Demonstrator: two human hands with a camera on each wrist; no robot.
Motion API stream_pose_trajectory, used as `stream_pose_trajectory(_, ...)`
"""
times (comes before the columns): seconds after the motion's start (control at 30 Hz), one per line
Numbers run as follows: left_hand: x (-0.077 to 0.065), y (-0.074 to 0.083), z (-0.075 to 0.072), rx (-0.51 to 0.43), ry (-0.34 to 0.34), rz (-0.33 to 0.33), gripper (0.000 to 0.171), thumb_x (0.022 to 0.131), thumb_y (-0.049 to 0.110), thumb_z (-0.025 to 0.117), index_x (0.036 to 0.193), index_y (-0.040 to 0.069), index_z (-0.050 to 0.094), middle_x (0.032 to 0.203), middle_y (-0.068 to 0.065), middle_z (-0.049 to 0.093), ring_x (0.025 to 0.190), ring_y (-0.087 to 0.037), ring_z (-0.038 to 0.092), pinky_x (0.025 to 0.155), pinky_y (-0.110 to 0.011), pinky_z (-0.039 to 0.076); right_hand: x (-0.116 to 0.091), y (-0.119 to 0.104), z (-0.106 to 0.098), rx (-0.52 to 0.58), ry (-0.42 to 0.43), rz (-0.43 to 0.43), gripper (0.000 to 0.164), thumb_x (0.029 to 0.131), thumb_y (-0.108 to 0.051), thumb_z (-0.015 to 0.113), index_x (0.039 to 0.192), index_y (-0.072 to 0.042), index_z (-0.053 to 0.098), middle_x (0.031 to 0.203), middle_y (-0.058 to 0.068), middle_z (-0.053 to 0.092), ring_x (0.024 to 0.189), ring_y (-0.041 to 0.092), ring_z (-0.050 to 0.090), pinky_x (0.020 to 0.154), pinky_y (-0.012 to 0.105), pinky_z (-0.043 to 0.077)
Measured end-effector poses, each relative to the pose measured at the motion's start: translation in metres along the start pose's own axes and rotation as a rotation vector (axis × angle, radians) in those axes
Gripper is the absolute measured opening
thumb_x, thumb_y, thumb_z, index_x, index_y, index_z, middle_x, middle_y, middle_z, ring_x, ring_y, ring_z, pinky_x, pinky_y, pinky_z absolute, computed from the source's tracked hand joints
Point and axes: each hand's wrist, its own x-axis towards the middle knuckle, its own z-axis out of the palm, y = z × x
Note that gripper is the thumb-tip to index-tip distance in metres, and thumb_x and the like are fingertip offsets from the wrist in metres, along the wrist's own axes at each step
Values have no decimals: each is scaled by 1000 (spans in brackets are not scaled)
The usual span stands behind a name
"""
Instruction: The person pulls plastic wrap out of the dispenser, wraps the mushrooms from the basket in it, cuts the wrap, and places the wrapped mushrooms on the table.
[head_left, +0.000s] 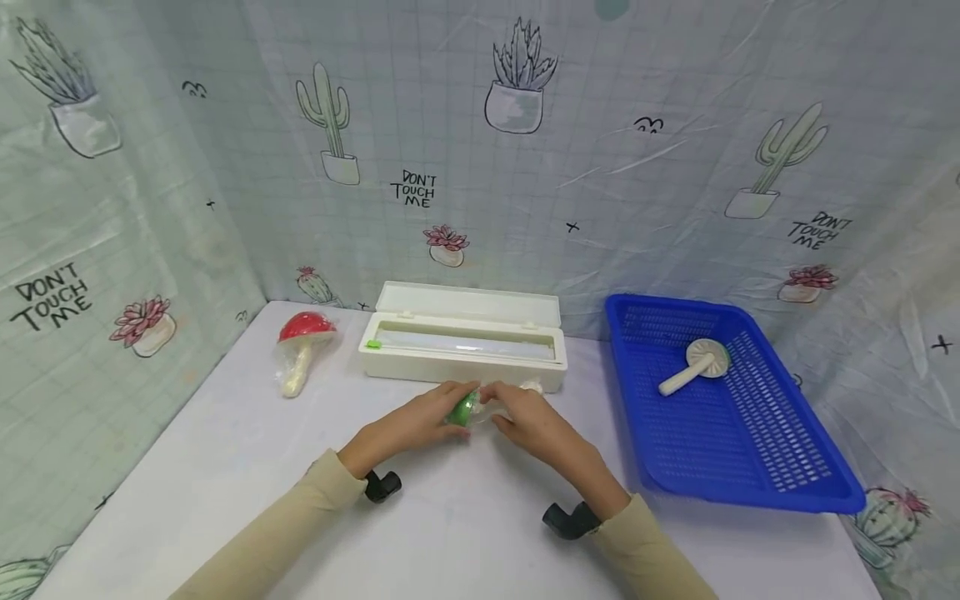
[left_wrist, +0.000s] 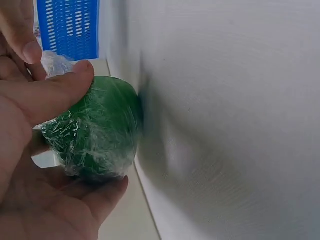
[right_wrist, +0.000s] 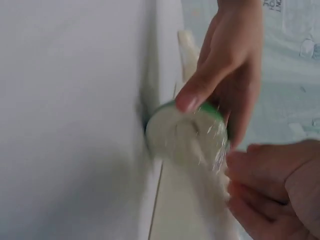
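Near the middle of the table, a toy mushroom with a green cap (left_wrist: 107, 107) is wrapped in crinkled cling film (right_wrist: 218, 137). My left hand (head_left: 420, 419) grips the cap, thumb on one side and fingers on the other. From the opposite side my right hand (head_left: 536, 422) pinches the film beside the stem with curled fingers. The right wrist view shows the cap's pale underside (right_wrist: 167, 131) and a blurred stem. Right behind both hands stands a white cling film dispenser (head_left: 450, 368), its lid (head_left: 468, 305) raised and a roll inside.
At the back left lies a red-capped mushroom (head_left: 306, 327) in clear film. A blue plastic basket (head_left: 750, 497) on the right holds another mushroom (head_left: 707, 360), its pale underside up. A printed sheet (head_left: 465, 150) hangs behind and beside the table.
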Motion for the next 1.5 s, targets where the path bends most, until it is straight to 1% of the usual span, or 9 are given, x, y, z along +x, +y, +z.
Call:
stream_pose_trajectory(0.17, -4, -3, -1, -56, -34, 32, 70, 95, 27, 73, 156, 14, 41, 148, -13, 48, 132, -28, 50, 108, -48, 44, -15, 18, -2, -128, 101, 66, 42, 83, -1, 82, 121, -2, 64, 125, 15, 67, 120, 36, 60, 98, 48, 53)
stream_pose_trajectory(0.4, -5, -3, -3, -218, -74, 128, 48, 102, 30, 63, 148, 20, 52, 144, -3, 52, 124, -19, 53, 104, -43, 45, -29, 35, -2, -103, 93, -47, 24, 90, -9, 75, 114, -7, 75, 106, 6, 73, 98, 24, 69, 84, 36, 58)
stream_pose_trajectory(0.57, -4, -3, -10, -394, -42, 67, 40, 106, 33, 55, 145, 26, 55, 145, 1, 53, 127, -18, 50, 106, -45, 42, -33, 37, -10, -17, 148, -83, 25, 94, -10, 71, 117, -6, 75, 103, 6, 75, 92, 20, 71, 78, 32, 59)
stream_pose_trajectory(0.7, -5, -2, -15, -474, 41, 23, 40, 108, 40, 49, 147, 32, 54, 150, 5, 51, 139, -19, 45, 112, -49, 38, -34, 36, -12, 47, 170, -60, 28, 94, -10, 71, 121, -5, 74, 105, 7, 76, 92, 18, 72, 75, 30, 59)
stream_pose_trajectory(0.83, -7, -1, -17, -481, 161, 3, 42, 108, 37, 48, 148, 25, 54, 152, 0, 50, 140, -25, 45, 110, -52, 41, -32, 34, -11, 102, 175, -34, 29, 96, -12, 69, 124, -6, 73, 95, 4, 76, 80, 12, 67, 68, 26, 55)
stream_pose_trajectory(0.97, -10, -1, -16, -492, 232, -36, 52, 103, 35, 61, 150, 15, 51, 152, -8, 50, 135, -32, 52, 104, -50, 49, -31, 32, -10, 145, 182, 35, 29, 99, -15, 66, 127, -10, 72, 85, 1, 72, 73, 6, 60, 63, 22, 52)
stream_pose_trajectory(1.2, -11, 0, -15, -466, 244, -35, 63, 95, 29, 74, 150, 9, 50, 149, -14, 51, 127, -28, 58, 98, -35, 54, -33, 32, -8, 166, 208, 61, 30, 97, -17, 69, 126, -12, 73, 83, -2, 71, 70, 4, 58, 59, 21, 50)
stream_pose_trajectory(1.37, -19, -2, -17, -426, 254, -52, 62, 96, 32, 72, 151, 12, 50, 144, -13, 56, 113, -22, 59, 86, -30, 54, -32, 28, -5, 173, 175, 72, 33, 96, -21, 71, 128, -13, 72, 103, 4, 76, 78, 7, 61, 64, 22, 52)
stream_pose_trajectory(1.5, -27, -6, -19, -391, 271, -38, 62, 96, 32, 71, 150, 11, 50, 144, -14, 57, 111, -23, 58, 85, -32, 54, -33, 28, -4, 210, 140, 93, 35, 97, -17, 71, 131, -10, 69, 114, 7, 73, 87, 11, 66, 73, 22, 57)
